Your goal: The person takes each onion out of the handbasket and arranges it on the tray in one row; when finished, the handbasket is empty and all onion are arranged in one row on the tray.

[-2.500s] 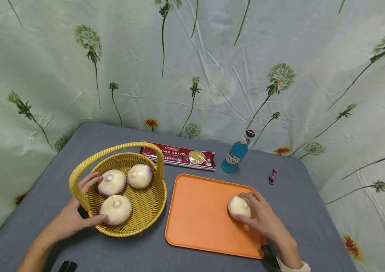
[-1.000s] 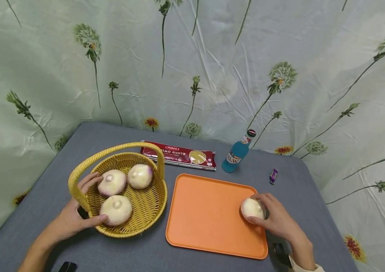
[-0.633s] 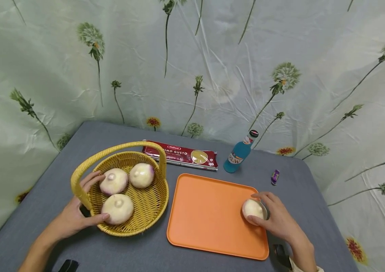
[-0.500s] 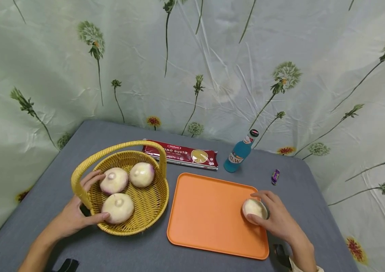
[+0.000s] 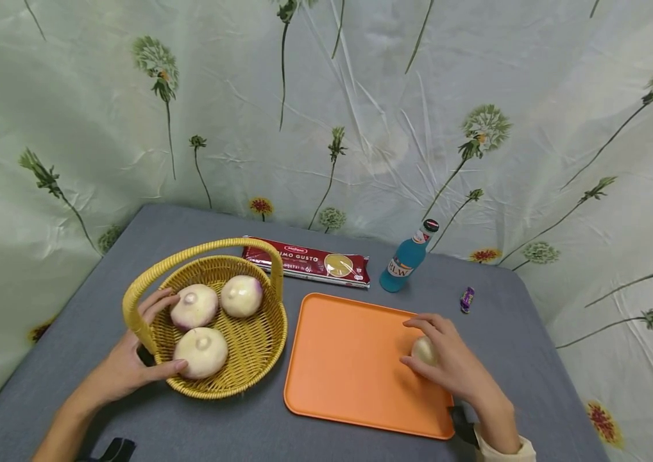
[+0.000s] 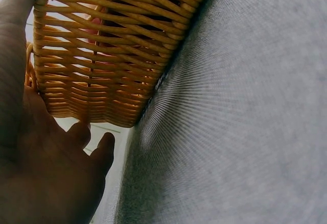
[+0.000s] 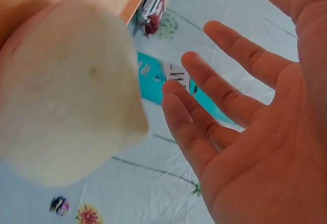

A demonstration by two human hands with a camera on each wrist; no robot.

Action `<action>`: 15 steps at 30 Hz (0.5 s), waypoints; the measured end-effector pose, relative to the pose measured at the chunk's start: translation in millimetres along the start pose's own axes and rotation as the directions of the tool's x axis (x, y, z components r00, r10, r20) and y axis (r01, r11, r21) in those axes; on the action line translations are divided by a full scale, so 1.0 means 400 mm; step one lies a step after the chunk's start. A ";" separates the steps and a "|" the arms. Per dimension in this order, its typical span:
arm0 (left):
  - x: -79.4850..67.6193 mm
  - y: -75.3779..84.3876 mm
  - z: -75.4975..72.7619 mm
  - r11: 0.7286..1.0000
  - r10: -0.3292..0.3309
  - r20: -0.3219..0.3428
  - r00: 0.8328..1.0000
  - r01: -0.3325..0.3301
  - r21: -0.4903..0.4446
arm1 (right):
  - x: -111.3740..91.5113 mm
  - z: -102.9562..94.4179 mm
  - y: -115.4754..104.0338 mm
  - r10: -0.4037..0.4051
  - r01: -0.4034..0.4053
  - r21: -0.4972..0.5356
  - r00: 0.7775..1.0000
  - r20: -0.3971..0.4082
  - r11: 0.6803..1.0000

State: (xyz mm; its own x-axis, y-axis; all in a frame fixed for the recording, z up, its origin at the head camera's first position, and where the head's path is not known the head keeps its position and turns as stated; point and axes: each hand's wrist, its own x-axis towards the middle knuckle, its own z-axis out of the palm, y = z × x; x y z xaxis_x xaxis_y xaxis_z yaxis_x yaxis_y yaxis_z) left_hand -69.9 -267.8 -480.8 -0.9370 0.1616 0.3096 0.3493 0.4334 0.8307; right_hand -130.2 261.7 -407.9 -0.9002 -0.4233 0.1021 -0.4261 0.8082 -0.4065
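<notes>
A yellow wicker basket (image 5: 248, 343) stands at the left, holding a back-left turnip (image 5: 194, 307), a front turnip (image 5: 202, 353) and a right-hand turnip (image 5: 241, 296). My left hand (image 5: 124, 369) grips the basket's left side, thumb at the front and fingers over the rim below the handle. Another turnip (image 5: 423, 351) sits on the right part of an orange tray (image 5: 344, 359). Close above it is my right hand (image 5: 448, 359), which partly hides it in the head view. Apart from that turnip, the fingers (image 7: 225, 94) are spread in the right wrist view.
Behind the tray lies a red pasta packet (image 5: 309, 262). A blue bottle (image 5: 404, 263) stands at the back right, with a small purple-wrapped sweet (image 5: 467, 299) beyond the tray's corner. Flower-patterned cloth (image 5: 361, 128) hangs behind the grey table (image 5: 234, 423).
My right hand held the turnip and shifted it rightward on the tray; its fingers have since let go and moved left over it. The left hand stays at the basket.
</notes>
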 end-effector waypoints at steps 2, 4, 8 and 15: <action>0.000 -0.001 0.000 1.000 -0.002 0.002 1.000 0.002 -0.004 | 0.006 0.004 -0.011 -0.003 0.003 0.000 1.000 0.007 1.000; -0.001 -0.002 0.001 1.000 0.000 0.002 1.000 0.000 -0.010 | 0.012 0.009 -0.021 -0.021 0.021 0.002 1.000 0.009 1.000; -0.001 -0.004 0.002 1.000 0.006 0.001 1.000 -0.006 -0.018 | 0.025 0.020 -0.045 -0.064 0.064 -0.010 0.998 0.016 0.998; -0.001 -0.004 0.002 1.000 0.005 -0.001 1.000 -0.005 -0.020 | 0.042 0.029 -0.089 -0.088 0.088 0.002 0.994 0.063 0.996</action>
State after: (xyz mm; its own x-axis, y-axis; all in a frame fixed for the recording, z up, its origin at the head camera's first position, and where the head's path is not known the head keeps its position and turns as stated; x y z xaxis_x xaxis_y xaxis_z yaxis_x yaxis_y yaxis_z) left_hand -70.1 -267.8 -482.6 -0.9353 0.1626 0.3143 0.3538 0.4150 0.8382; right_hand -129.3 220.9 -402.4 -0.8518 -0.5178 0.0798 -0.5036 0.7670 -0.3976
